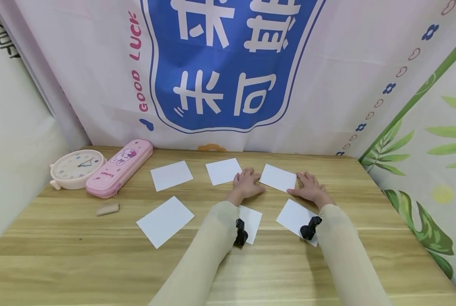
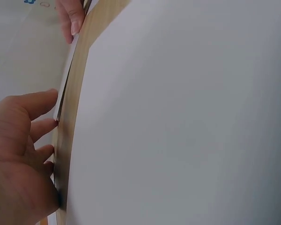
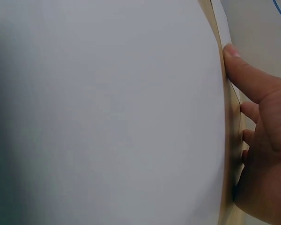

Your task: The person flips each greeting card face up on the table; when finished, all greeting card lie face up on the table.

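Observation:
In the head view a white card (image 1: 277, 177) lies at the back right of the table, between my two hands. My left hand (image 1: 247, 185) is at its left edge, fingers spread and thumb towards the card's lower left corner. At its right edge is my right hand (image 1: 310, 188), thumb and fingertips by the edge. Another white card (image 1: 221, 171) lies just left of my left hand. Beneath the left wrist is a white card (image 2: 178, 117), partly covered by the sleeve. One more white card (image 3: 112, 112) lies under the right wrist.
Two further white cards, one upper (image 1: 172, 175) and one lower (image 1: 165, 221), lie on the left. A pink pencil case (image 1: 119, 168) leans by a round clock (image 1: 77, 168) at the back left. A small brown piece (image 1: 107, 209) lies before them. A printed cloth (image 1: 109, 76) hangs behind the wooden table (image 1: 79, 272).

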Demonstrator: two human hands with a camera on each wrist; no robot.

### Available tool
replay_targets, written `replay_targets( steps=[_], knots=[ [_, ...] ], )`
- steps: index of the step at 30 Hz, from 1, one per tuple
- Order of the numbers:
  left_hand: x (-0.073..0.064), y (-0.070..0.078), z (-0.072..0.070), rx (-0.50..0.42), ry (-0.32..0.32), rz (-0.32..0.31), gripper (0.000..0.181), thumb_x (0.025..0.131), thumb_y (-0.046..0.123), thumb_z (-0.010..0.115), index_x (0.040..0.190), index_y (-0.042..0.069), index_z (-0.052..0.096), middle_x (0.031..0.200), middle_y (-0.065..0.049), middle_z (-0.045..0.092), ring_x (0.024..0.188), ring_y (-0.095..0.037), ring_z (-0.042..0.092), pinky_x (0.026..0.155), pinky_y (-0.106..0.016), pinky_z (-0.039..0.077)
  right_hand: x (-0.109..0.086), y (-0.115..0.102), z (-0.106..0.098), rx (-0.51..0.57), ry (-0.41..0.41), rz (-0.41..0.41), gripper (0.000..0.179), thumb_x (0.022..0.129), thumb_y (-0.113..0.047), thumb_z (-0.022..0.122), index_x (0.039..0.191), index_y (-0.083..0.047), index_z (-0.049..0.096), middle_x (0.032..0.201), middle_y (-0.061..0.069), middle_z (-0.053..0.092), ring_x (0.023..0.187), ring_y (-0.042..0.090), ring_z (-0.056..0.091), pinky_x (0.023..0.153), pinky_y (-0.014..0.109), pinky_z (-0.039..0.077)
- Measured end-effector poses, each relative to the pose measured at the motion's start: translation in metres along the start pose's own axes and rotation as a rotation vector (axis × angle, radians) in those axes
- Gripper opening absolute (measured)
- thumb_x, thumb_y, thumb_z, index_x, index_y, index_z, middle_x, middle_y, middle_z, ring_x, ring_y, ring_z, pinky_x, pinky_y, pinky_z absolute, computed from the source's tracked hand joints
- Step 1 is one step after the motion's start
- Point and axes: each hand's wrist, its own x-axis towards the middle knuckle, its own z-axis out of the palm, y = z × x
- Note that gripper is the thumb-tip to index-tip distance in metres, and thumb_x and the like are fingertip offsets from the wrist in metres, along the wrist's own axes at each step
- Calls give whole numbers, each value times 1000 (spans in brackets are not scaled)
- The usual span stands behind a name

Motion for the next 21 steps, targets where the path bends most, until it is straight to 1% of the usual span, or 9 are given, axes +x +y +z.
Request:
replay_targets(
  steps=[3,8,12,14,16,21],
  knots=[
    [1,-1,1,-69,31,-17,47,82,35,53,125,20,47,138,-3,25,127,-20,14,99,-42,4,-1,-1,0,5,-1,-4,88,76,-52,54,137,-3,13,138,27,-2,123,41,-8,88,63,-6],
    [1,-3,1,-251,117,-28,34,82,26,54,115,19,57,131,-4,38,122,-18,27,99,-41,5,-1,-2,0,4,-8,3,87,77,-51,54,137,-4,11,138,27,-3,123,41,-9,89,63,-6],
    [1,-3,0,-365,156,-47,28,80,21,57,107,15,61,123,-4,47,122,-20,28,100,-38,3,-1,-4,0,-13,-12,0,87,77,-50,54,137,-4,11,137,28,-2,123,43,-8,88,64,-4],
    [1,-3,1,-394,170,-56,26,79,20,59,104,13,62,118,-4,51,122,-20,28,100,-37,3,-1,-5,0,-26,-11,-8,86,77,-50,54,137,-4,12,137,29,-1,122,44,-6,88,65,-3],
    [1,-3,1,-409,177,-61,24,79,19,60,101,12,63,111,-3,54,118,-19,34,100,-37,3,-1,-5,-1,-35,-12,-14,86,77,-50,54,137,-5,13,137,29,-1,122,45,-5,87,66,-2],
    [1,-2,1,-426,198,-63,18,78,18,62,94,11,60,94,2,58,99,-15,49,100,-36,3,2,-5,-1,-44,-28,-11,88,75,-53,54,138,-7,12,136,30,-3,121,46,-7,86,66,-3]
  ],
)
